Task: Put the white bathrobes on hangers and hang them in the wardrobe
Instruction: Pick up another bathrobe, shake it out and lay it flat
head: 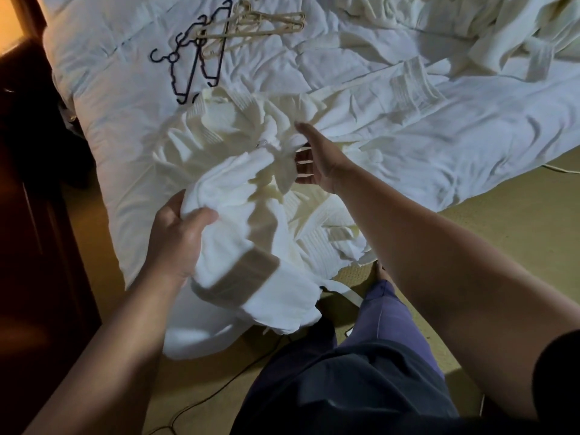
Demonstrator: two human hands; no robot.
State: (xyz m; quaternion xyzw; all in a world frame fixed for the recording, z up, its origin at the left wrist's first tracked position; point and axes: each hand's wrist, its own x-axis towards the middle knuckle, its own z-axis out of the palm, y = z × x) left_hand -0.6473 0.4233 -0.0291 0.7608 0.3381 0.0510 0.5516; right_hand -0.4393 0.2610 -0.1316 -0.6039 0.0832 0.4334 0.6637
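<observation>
A crumpled white bathrobe lies at the bed's near corner, partly hanging over the edge. My left hand grips a bunched fold of it beside a ribbed cuff and lifts it off the bed. My right hand is at the robe's middle, thumb raised and fingers spread against the fabric, holding nothing that I can see. A second white bathrobe sprawls at the bed's far right. Dark hangers and beige hangers lie in a heap at the far side of the bed. No wardrobe shows.
The bed's white duvet fills most of the view. Dark wooden furniture stands at the left. Tan carpet lies at the right, and a thin dark cable runs over the carpet by my legs.
</observation>
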